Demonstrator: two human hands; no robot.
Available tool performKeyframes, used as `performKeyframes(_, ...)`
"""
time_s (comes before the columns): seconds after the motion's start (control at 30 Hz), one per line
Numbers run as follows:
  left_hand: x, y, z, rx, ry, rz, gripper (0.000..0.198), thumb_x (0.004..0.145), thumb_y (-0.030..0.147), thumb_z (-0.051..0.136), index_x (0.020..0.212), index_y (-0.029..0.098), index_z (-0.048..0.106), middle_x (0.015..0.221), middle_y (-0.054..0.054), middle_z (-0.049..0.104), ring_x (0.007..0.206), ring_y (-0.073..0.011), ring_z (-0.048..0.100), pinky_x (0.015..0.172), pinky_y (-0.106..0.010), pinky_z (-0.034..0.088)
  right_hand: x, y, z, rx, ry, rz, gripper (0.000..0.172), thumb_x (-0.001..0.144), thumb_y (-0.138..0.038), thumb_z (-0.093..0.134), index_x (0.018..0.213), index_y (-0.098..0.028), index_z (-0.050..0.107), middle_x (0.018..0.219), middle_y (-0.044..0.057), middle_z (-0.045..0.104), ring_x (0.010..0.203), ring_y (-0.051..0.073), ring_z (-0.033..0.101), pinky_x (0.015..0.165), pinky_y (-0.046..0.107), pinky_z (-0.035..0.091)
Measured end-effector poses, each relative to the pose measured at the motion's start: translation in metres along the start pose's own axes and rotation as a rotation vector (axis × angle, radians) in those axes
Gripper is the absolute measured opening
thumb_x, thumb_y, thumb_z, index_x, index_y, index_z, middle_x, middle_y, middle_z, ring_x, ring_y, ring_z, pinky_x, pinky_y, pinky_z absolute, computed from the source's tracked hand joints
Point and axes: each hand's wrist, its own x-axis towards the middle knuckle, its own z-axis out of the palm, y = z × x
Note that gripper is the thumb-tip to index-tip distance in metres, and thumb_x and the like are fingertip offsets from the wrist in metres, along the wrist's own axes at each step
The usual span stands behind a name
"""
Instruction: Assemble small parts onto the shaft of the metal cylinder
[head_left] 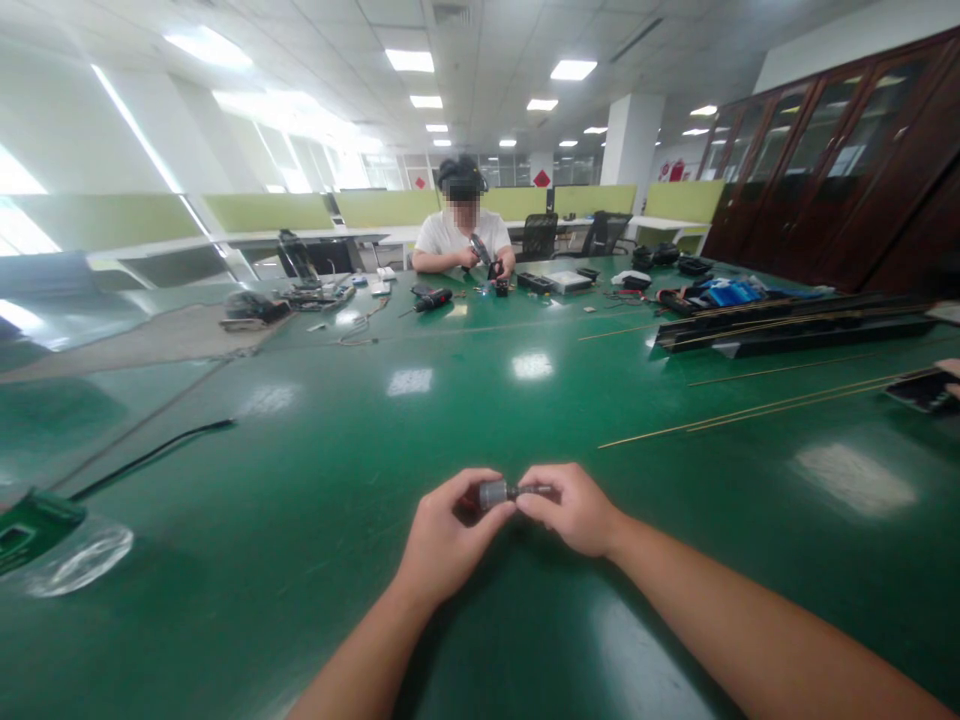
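Both of my hands meet just above the green table (pixel 315 500), near its front edge. My left hand (pixel 442 535) is closed, pinching the grey end of a small cylindrical part (pixel 495 493). My right hand (pixel 574 510) is closed on the darker, thinner end of the same part. The part lies level between the two hands. Whether its two sections are joined or apart is hidden by my fingers.
Thin brass rods (pixel 750 408) lie to the right, with long black rails (pixel 795 330) behind them. A black cable (pixel 150 455) and a green block (pixel 30 525) are at the left. A person (pixel 463 235) sits across the table among tools. A phone (pixel 926 390) is at the right edge.
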Motion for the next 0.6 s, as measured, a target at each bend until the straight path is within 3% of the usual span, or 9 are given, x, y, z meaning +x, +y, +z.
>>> performKeyframes(0.17,-0.0001,-0.0017,-0.0003,0.010,0.011,0.014,0.023,0.082,0.037,0.072,0.101,0.024,0.070,0.099,-0.001,0.071,0.087,-0.0187,0.065,0.077,-0.028,0.050,0.0009,-0.0001,0.0010,0.007,0.025,0.021,0.027,0.090,-0.034,0.059,0.073,-0.016,0.068,0.061,-0.002,0.057,0.055,0.012,0.050,0.054,0.023,0.036)
performKeyframes(0.6,0.0006,-0.0066,-0.0011,-0.009,0.086,-0.031,0.027,0.082,0.043,0.072,0.100,0.024,0.069,0.095,0.000,0.071,0.082,-0.0179,0.066,0.076,-0.028,0.050,0.0010,0.0069,0.0032,0.127,0.112,0.069,0.016,0.087,-0.031,0.061,0.087,-0.016,0.067,0.063,-0.002,0.058,0.053,0.012,0.051,0.052,0.023,0.039)
